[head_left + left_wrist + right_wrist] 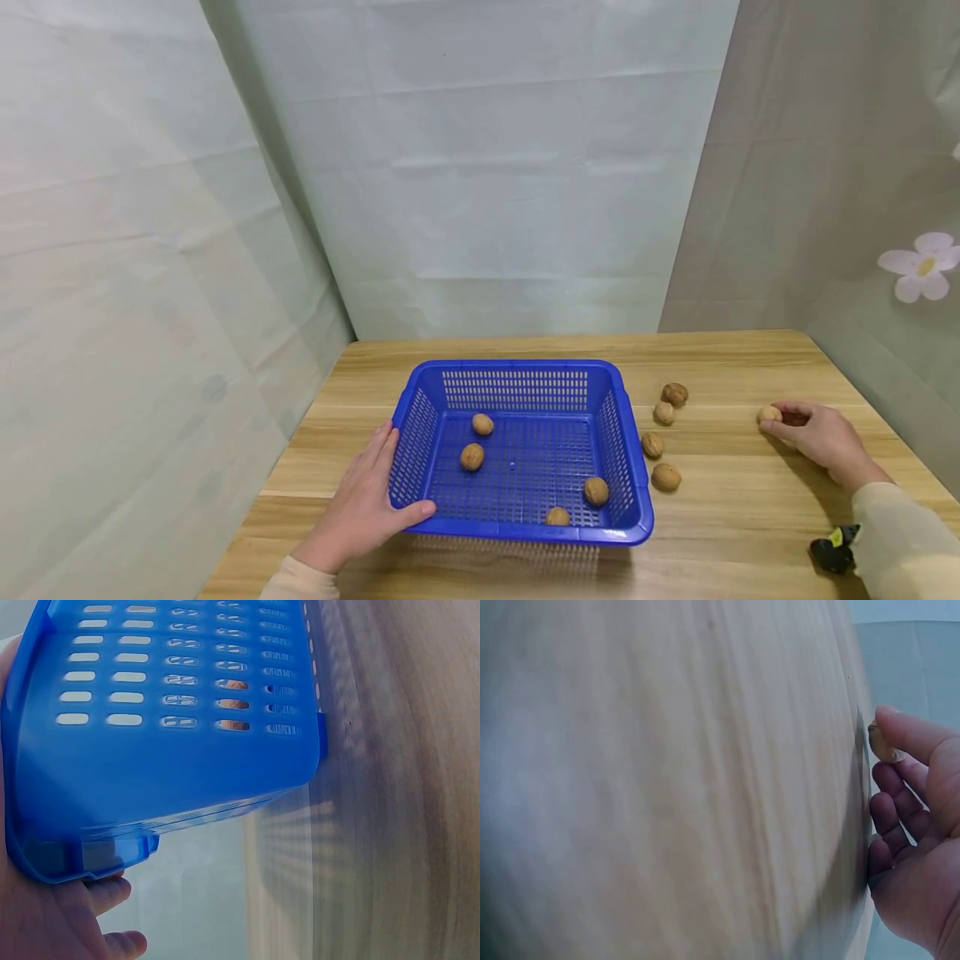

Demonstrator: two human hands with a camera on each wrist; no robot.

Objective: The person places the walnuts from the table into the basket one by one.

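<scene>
At the right of the table, my right hand (pixel 823 437) pinches a walnut (pixel 769 414) between thumb and fingertips; the right wrist view shows the walnut (pixel 885 744) partly covered by the thumb, the other fingers bent beneath it. My left hand (pixel 367 492) rests on the near left corner of a blue plastic basket (pixel 517 530), its fingers extended along the left side and its thumb over the front rim. Inside the basket are several walnuts (pixel 472 457), one partly hidden by the front wall. In the left wrist view, fingertips show past the basket's corner (pixel 112 855).
Between the basket and my right hand lie several loose walnuts (pixel 666 477) near the basket's right side. A small black object (pixel 834 550) is at my right sleeve. Pale cloth (pixel 495 167) hangs behind and beside the wooden table (pixel 720 517).
</scene>
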